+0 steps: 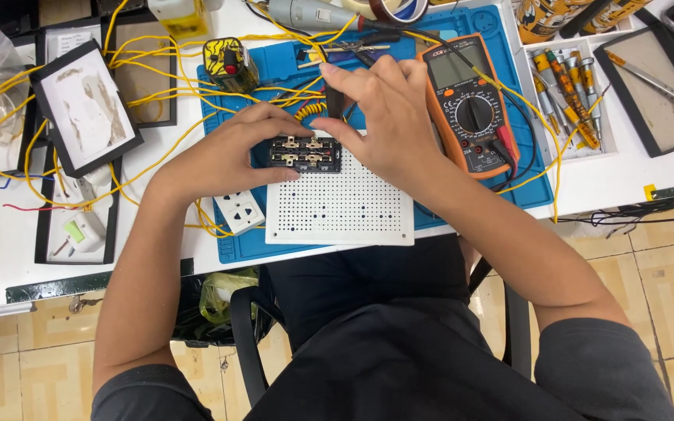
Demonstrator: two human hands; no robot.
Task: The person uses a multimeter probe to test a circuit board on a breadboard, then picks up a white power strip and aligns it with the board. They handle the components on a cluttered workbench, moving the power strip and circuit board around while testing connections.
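Left hand (pixel 232 152) grip pins black switch block (pixel 304 153); right hand (pixel 380 113) pinches probe (pixel 335 101).

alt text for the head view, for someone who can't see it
A person's left hand steadies a black switch block on a white perforated board, while the right hand pinches a small dark part above it. An orange multimeter and yellow wires lie around.

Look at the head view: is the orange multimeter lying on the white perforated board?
No, the orange multimeter lies on the blue mat, beside the white perforated board.
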